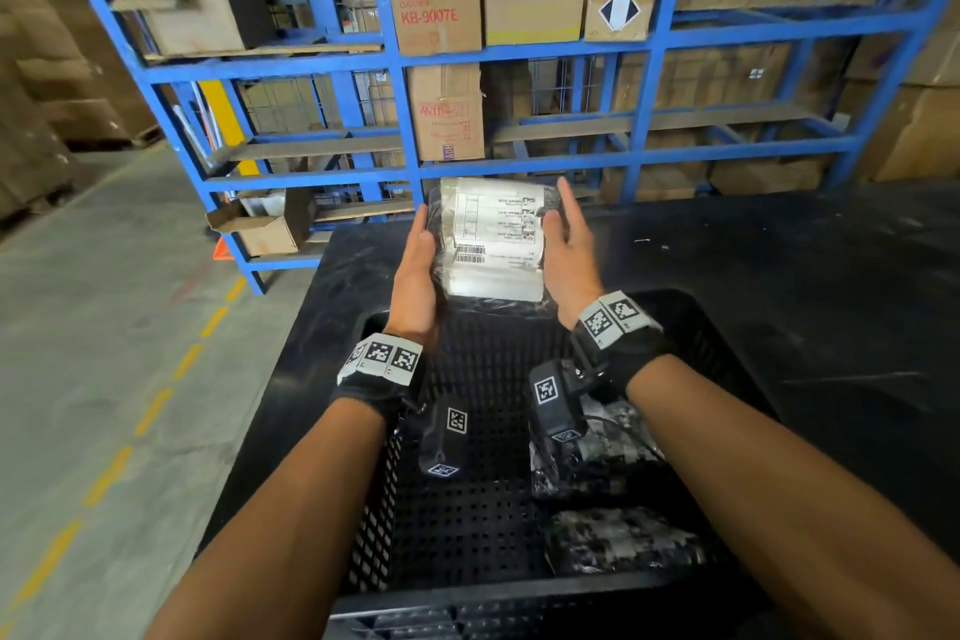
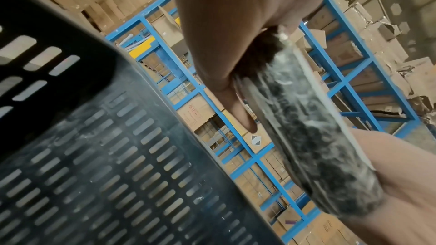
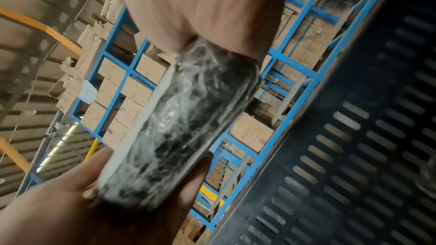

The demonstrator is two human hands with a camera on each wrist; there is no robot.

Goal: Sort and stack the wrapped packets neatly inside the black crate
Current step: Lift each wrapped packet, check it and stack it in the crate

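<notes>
Our left hand (image 1: 415, 276) and right hand (image 1: 569, 250) clasp the labelled packet (image 1: 493, 239) by its 9 and 3 o'clock edges, label up, above the 12 o'clock rim of the black crate (image 1: 374, 525), where two more wrapped packets (image 1: 618, 543) lie toward 4 o'clock, the crate sitting on the dark worktop (image 1: 805, 276).

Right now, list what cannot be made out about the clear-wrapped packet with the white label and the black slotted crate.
- White label's print on the clear-wrapped packet: too small in head view; edge-on in both wrist views.
- Black slotted plastic crate: near wall cut by the head view's bottom edge.
- Wrapped packets inside: partly hidden by the right forearm and wrist camera.
</notes>
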